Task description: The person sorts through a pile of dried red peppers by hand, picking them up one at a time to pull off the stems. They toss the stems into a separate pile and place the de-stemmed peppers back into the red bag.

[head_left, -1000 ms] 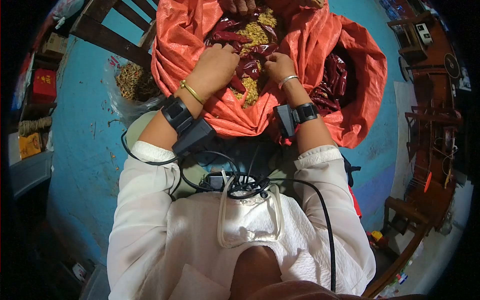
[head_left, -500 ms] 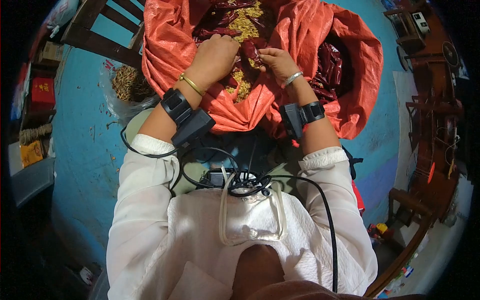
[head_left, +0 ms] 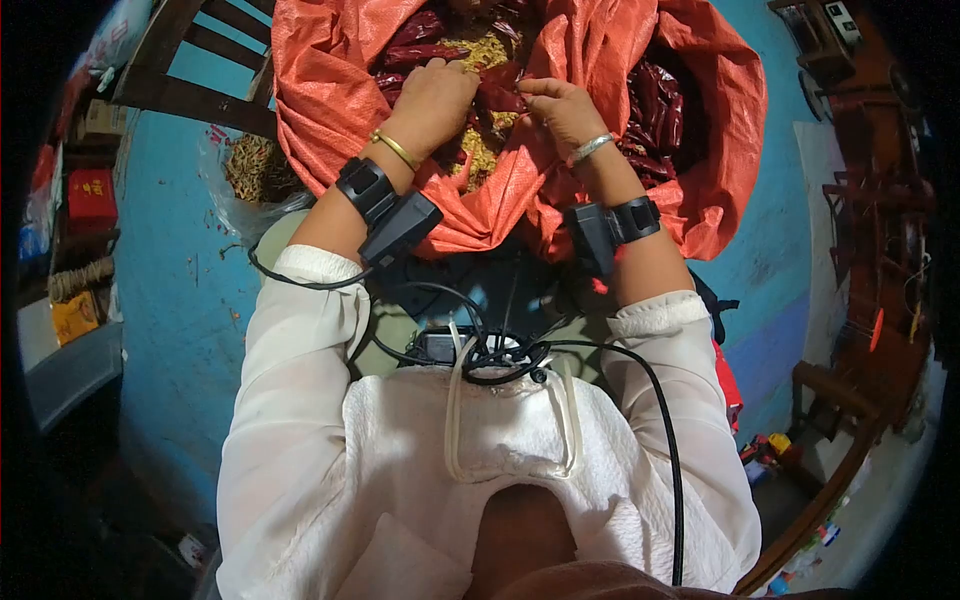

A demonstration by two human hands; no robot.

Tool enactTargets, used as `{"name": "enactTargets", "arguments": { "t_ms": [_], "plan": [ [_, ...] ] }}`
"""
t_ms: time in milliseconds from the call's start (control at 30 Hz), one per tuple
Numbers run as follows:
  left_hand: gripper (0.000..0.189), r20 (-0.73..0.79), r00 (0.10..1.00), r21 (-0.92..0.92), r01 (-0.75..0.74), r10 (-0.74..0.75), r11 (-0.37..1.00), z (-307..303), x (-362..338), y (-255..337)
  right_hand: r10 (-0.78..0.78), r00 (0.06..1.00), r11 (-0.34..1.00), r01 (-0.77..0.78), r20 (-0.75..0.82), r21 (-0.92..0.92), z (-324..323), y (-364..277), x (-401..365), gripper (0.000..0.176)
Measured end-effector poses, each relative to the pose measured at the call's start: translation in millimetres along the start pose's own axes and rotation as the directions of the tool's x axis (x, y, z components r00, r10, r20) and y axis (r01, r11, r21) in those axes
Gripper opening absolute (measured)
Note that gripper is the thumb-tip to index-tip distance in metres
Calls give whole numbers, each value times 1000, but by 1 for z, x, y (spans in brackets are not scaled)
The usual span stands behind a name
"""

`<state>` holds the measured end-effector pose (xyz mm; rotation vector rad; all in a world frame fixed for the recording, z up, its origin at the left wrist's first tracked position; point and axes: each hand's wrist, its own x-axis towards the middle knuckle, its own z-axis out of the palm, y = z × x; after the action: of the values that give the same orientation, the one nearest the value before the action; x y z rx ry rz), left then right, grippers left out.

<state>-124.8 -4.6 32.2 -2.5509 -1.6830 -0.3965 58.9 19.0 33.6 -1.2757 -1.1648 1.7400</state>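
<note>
A dark red dried chili (head_left: 499,92) is stretched between my two hands above the left orange woven sack (head_left: 322,75). My left hand (head_left: 437,103), with a gold bangle at the wrist, has its fingers curled around the chili's left end. On the other end, my right hand (head_left: 566,118) pinches with thumb and forefinger; a silver bangle is on that wrist. Beneath them, yellow chili seeds (head_left: 480,150) and more red chilies (head_left: 415,50) lie in the sack. Fingertips of the left hand are partly hidden.
A second orange sack (head_left: 735,120) on the right holds whole dried chilies (head_left: 655,110). To the left lie a clear plastic bag of brown stalks (head_left: 260,165) and a wooden chair (head_left: 195,70). Black cables (head_left: 660,430) run over my lap and torso. Wooden furniture (head_left: 880,250) stands right.
My right hand has shifted slightly up and right, its fingers stretched further along the chili. The left hand stays near the same spot. The view has moved a little.
</note>
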Motion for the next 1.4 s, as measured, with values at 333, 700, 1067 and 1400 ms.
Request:
{"name": "enactTargets", "arguments": {
  "t_ms": [333, 700, 1067, 1400],
  "plan": [
    [20, 46, 999, 92, -8, 4, 996, 4, 2, 2, -82, 995, 962, 65, 54, 266, -33, -34, -26, 24],
    [18, 62, 995, -25, 74, -73, 997, -30, -10, -12, -33, 928, 410, 352, -371, 842, -125, -38, -23, 27],
    [16, 124, 992, -78, 7, 3, 997, -18, -13, -19, -187, 979, 964, 167, 85, 207, -9, -26, -17, 27],
    [19, 172, 984, -58, 55, -44, 997, -29, -26, -23, -471, 869, 547, 421, 150, -724, 35, 20, 51, 25]
  ]
}}
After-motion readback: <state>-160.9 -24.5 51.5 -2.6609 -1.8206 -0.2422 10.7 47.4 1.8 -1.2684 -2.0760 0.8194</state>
